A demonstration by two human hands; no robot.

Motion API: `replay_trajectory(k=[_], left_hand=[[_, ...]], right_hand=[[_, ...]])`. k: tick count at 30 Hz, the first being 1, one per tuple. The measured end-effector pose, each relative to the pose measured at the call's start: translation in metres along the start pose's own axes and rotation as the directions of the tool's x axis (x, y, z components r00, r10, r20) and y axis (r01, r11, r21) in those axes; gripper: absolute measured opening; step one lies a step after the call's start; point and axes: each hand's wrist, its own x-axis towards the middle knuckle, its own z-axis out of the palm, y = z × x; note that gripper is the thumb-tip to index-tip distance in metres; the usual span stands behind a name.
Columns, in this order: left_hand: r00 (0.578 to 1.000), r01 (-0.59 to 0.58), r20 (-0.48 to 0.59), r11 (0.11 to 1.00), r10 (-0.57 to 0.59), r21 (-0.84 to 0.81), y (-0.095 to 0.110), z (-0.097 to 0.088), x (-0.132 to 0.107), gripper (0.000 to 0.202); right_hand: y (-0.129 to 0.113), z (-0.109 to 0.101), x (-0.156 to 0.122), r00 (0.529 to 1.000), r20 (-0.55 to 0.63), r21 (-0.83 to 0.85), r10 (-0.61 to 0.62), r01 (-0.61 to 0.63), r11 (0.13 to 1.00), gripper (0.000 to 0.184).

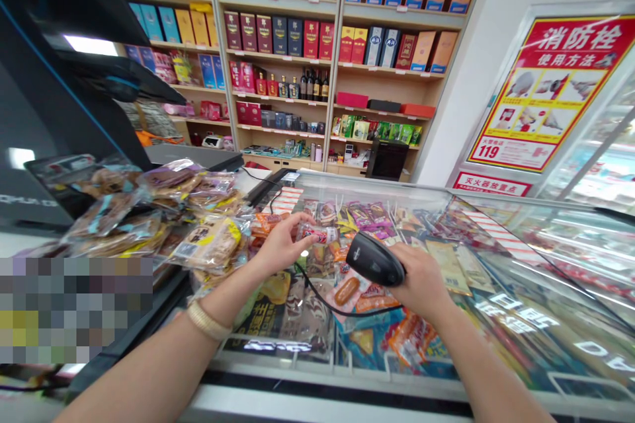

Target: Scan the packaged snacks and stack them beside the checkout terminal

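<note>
My right hand (421, 281) is wrapped round a black handheld barcode scanner (373, 258), whose head points left. A small packaged snack (320, 234) with red and white print is pinched in the fingers of my left hand (285, 244), close in front of the scanner. What is inside the pack is too small to tell. From the scanner a black cord (327, 307) loops down and left across the glass top. A heap of clear snack packs (208, 242) lies just left of my left hand.
Beneath both hands is a glass-topped display case (317, 357) with many packaged foods inside. A dark checkout machine (30, 112) stands at the left. Behind are shelves (278, 99) of boxes and bottles. A red fire-hydrant sign (550, 92) hangs on the right wall.
</note>
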Motion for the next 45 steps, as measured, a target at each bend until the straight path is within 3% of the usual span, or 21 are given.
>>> replay_trajectory(k=[7, 17, 20, 22, 25, 28, 33, 36, 39, 41, 43, 45], left_hand=[[1.0, -0.005, 0.005, 1.0, 0.005, -0.011, 0.0, 0.001, -0.001, 0.027], [1.0, -0.026, 0.013, 1.0, 0.027, -0.015, -0.005, 0.001, 0.0, 0.028], [0.999, -0.046, -0.004, 0.996, 0.046, 0.075, -0.005, 0.002, -0.001, 0.026], [0.991, -0.082, -0.082, 0.973, 0.102, 0.215, -0.004, -0.001, -0.001, 0.023], [0.951, -0.085, -0.213, 0.852, 0.224, 0.517, -0.002, -0.011, 0.0, 0.017], [0.924, 0.057, -0.287, 0.648, 0.254, 0.76, -0.001, -0.026, 0.001, 0.021], [0.958, 0.177, -0.243, 0.353, 0.154, 0.919, -0.008, -0.037, -0.001, 0.026], [0.973, 0.177, -0.209, 0.272, 0.094, 0.946, -0.008, -0.035, -0.004, 0.026], [0.964, 0.18, -0.228, 0.295, 0.138, 0.938, -0.004, -0.032, -0.003, 0.026], [0.95, 0.146, -0.235, 0.369, 0.208, 0.918, 0.0, -0.029, -0.001, 0.027], [0.955, 0.018, -0.163, 0.499, 0.249, 0.867, 0.004, -0.022, -0.001, 0.027], [0.97, -0.157, -0.006, 0.651, 0.241, 0.743, 0.009, -0.009, -0.005, 0.024]], right_hand=[[-0.002, -0.001, 0.0, 1.0, 0.004, -0.012, 0.004, -0.004, 1.0, 0.024], [0.001, 0.001, -0.002, 1.0, 0.012, -0.004, 0.017, -0.017, 1.0, 0.017], [0.002, 0.001, -0.003, 1.0, -0.016, -0.01, 0.003, -0.004, 1.0, 0.017], [0.002, 0.001, -0.003, 0.999, -0.04, -0.031, 0.0, -0.001, 1.0, 0.017], [0.003, 0.0, -0.002, 0.998, -0.054, -0.051, -0.018, 0.016, 0.999, 0.021], [0.004, -0.001, -0.001, 0.996, -0.066, -0.046, -0.059, 0.056, 0.997, 0.023], [0.007, -0.002, 0.0, 0.994, -0.079, -0.049, -0.078, 0.074, 0.996, 0.014], [0.007, -0.001, -0.001, 0.994, -0.083, -0.053, -0.068, 0.063, 0.997, 0.016], [0.005, -0.001, -0.002, 0.994, -0.105, -0.044, -0.036, 0.031, 0.999, 0.016], [0.004, -0.001, -0.002, 0.992, -0.125, -0.04, -0.012, 0.007, 0.999, 0.013], [0.003, -0.002, -0.002, 0.989, -0.145, -0.037, 0.0, -0.005, 0.999, 0.009], [0.004, -0.002, -0.001, 0.987, -0.159, -0.031, 0.003, -0.008, 0.999, 0.008]])
